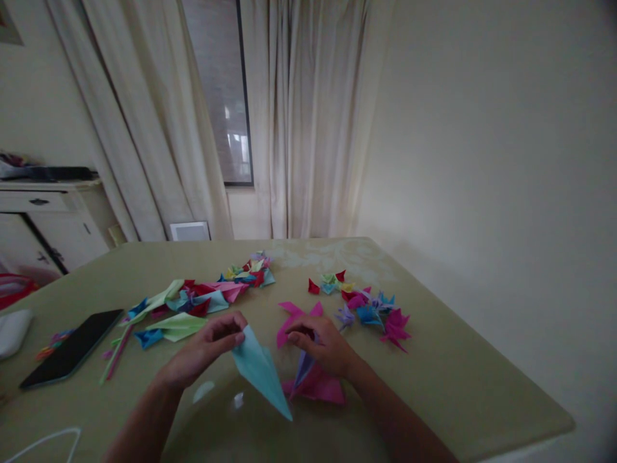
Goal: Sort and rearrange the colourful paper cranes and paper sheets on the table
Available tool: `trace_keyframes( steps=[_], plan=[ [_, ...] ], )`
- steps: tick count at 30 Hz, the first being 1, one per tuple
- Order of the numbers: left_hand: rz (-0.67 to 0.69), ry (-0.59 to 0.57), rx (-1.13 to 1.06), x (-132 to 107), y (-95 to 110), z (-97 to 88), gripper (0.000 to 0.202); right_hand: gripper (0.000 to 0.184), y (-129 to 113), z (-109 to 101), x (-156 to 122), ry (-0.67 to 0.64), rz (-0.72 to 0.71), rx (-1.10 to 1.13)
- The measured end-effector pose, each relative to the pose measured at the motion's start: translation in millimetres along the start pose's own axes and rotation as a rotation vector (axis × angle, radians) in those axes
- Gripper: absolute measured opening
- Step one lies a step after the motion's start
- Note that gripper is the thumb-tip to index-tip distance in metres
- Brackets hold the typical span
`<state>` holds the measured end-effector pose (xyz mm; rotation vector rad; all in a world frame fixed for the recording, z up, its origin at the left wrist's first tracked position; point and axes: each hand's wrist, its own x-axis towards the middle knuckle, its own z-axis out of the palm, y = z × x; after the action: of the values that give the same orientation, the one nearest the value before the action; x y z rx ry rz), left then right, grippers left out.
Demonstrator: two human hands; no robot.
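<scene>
My left hand [205, 350] pinches the upper end of a light blue folded paper piece [261, 372], whose long point hangs down to the right. Curled over a purple folded paper piece [304, 369] is my right hand [330, 346], its fingers closed on the upper part. The purple piece points downward and overlaps a magenta folded paper shape [324, 387] lying on the table. More magenta paper [288, 320] shows behind the right hand. Both hands are above the near middle of the table [434, 399], a small gap between them.
Folded paper flowers [396, 326] lie to the right, and a row of colourful folded pieces [195, 299] runs along the left. Thin paper sticks [118, 354] lie beside a black phone [72, 347]. A white case [13, 333] sits at the far left. Curtains and a wall stand behind.
</scene>
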<state>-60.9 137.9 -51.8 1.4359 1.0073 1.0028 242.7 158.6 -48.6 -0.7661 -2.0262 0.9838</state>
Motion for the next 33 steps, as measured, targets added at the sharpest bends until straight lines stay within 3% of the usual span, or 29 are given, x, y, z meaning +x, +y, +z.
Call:
trace_keyframes(
  steps=[3, 6, 9, 11, 14, 16, 18, 23, 28, 33],
  plan=[
    [0.034, 0.121, 0.004, 5.5, -3.0, 6.1, 0.041, 0.041, -0.9, -15.2, 0.4, 0.018, 0.029, -0.043],
    [0.091, 0.231, 0.048, 13.0, -6.0, 20.9, 0.041, 0.046, 0.4, -27.8, -0.3, 0.019, 0.052, 0.054],
    [0.120, 0.247, 0.059, 18.7, -7.7, 43.6, 0.043, 0.049, 3.2, -29.5, -1.7, -0.037, 0.078, 0.050],
    [0.132, 0.240, 0.034, 20.9, -8.8, 59.3, 0.045, 0.041, 5.9, -28.4, -2.4, -0.051, 0.090, -0.035],
    [0.163, 0.275, -0.006, 22.2, -12.3, 78.9, 0.045, 0.023, 11.7, -32.4, -1.8, 0.020, 0.055, -0.100],
    [0.184, 0.325, 0.041, 21.0, -15.5, 89.1, 0.042, 0.018, 16.2, -39.5, -0.4, 0.136, 0.012, -0.083],
    [0.195, 0.286, 0.213, 17.8, -18.2, 97.7, 0.037, 0.017, 20.7, -47.1, 1.7, 0.270, -0.009, -0.034],
    [0.232, -0.040, 0.663, 7.9, -21.3, 113.3, 0.022, 0.022, 29.9, -51.6, 6.7, 0.509, 0.011, -0.018],
    [0.227, -0.124, 0.780, 7.4, -26.7, 112.7, 0.003, 0.027, 30.0, -45.7, 8.3, 0.513, 0.075, 0.057],
    [0.190, -0.112, 0.777, 9.7, -30.6, 104.6, 0.008, 0.031, 23.8, -41.8, 9.8, 0.436, 0.110, 0.268]
  ],
)
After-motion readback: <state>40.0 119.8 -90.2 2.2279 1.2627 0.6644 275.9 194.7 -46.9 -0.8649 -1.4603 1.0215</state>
